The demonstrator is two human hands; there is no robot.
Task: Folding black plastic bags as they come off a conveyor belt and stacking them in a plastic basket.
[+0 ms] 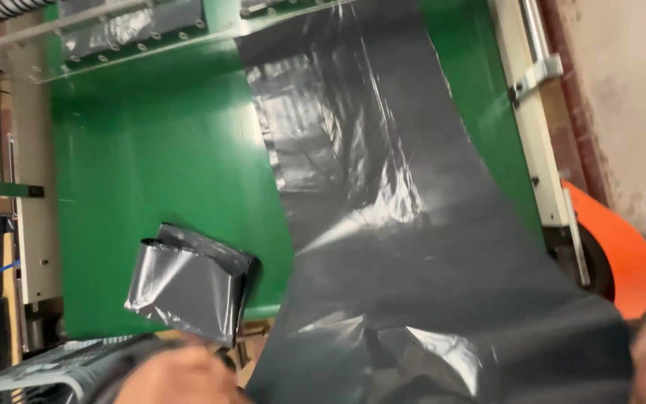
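Head view: one grey sheet (413, 247), one folded bag (188, 280)

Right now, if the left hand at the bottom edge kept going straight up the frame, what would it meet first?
Probably the small folded grey plastic bag lying on the green conveyor belt, just above the left hand. The hand is blurred, so its exact heading is uncertain.
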